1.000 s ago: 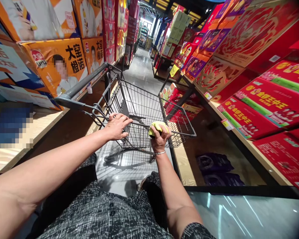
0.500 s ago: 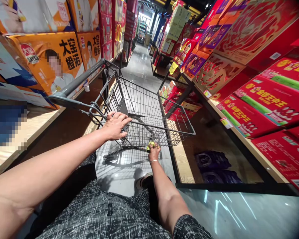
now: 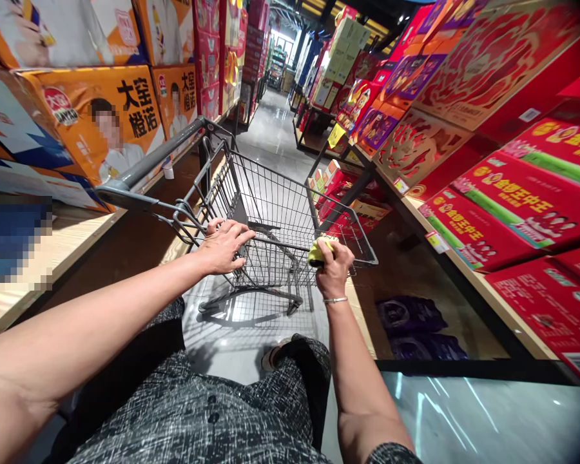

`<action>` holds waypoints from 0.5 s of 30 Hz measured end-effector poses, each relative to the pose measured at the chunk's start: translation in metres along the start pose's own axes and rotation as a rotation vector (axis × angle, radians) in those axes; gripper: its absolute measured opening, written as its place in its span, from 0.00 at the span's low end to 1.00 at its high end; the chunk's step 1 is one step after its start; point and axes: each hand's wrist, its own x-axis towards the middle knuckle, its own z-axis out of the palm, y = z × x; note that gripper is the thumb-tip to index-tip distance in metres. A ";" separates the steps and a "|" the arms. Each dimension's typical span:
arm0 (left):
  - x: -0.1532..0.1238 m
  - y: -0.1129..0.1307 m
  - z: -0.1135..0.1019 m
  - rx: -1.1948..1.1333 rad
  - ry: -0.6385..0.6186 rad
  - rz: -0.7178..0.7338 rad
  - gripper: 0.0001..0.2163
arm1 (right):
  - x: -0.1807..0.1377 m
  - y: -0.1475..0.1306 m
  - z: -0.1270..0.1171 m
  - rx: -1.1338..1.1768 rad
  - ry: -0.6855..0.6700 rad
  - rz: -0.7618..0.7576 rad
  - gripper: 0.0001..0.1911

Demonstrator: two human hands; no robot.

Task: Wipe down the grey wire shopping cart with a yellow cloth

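2 bare hands work at the near side of a dark gray wire shopping cart (image 3: pixel 270 190), which stands crosswise between 2 rows of stocked shelving. The left hand (image 3: pixel 225 247) lies palm down over the near top rim, towards the handle end, its fingers loosely spread rather than clenched; this probably steadies the cart. The right hand (image 3: pixel 335 261), with 1 silver-toned bracelet (image 3: pixel 336 299) at the wrist, has its fingers closed around a bunched yellow-green cloth (image 3: pixel 314 254) with a dark patch below. The cloth sits at the same rim, nearer the cart's front, and seems pressed against the wire, perhaps bunched so that it bends around the thin bar. The fingertips' far side is hidden, so I cannot tell how firmly they pinch.

The thick gray push handle (image 3: pixel 149 161) comes close to the pale wooden shelf (image 3: pixel 77 245) and its orange printed cartons (image 3: pixel 96 122) on the left. At the other end, the front corner overlaps the right-hand shelving in view; whether they touch is unclear. Past the right forearm are shiny red boxes (image 3: pixel 507 193) above and dark purple packs (image 3: pixel 410 316) below. More room shows along the glossy gray floor (image 3: pixel 270 122) running away beyond the cart, and between the hands along the rim.
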 end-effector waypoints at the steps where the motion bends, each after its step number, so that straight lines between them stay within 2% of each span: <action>1: 0.000 0.000 0.000 0.001 0.006 0.002 0.27 | 0.011 0.005 -0.006 -0.021 -0.075 -0.011 0.33; 4: 0.000 0.000 0.001 0.005 0.018 0.006 0.27 | 0.036 0.018 -0.014 0.001 -0.306 -0.053 0.29; 6: 0.001 -0.001 0.001 0.011 0.022 0.006 0.27 | 0.046 0.023 -0.014 0.061 -0.396 -0.090 0.27; 8: 0.004 -0.003 0.002 0.012 0.019 0.014 0.28 | 0.051 0.026 -0.012 0.108 -0.414 -0.094 0.28; 11: 0.013 -0.007 0.003 -0.006 0.006 0.029 0.29 | 0.055 0.031 -0.007 0.141 -0.397 -0.067 0.23; 15: 0.034 -0.017 0.007 -0.010 -0.042 0.037 0.30 | 0.062 0.039 0.003 0.144 -0.379 -0.043 0.22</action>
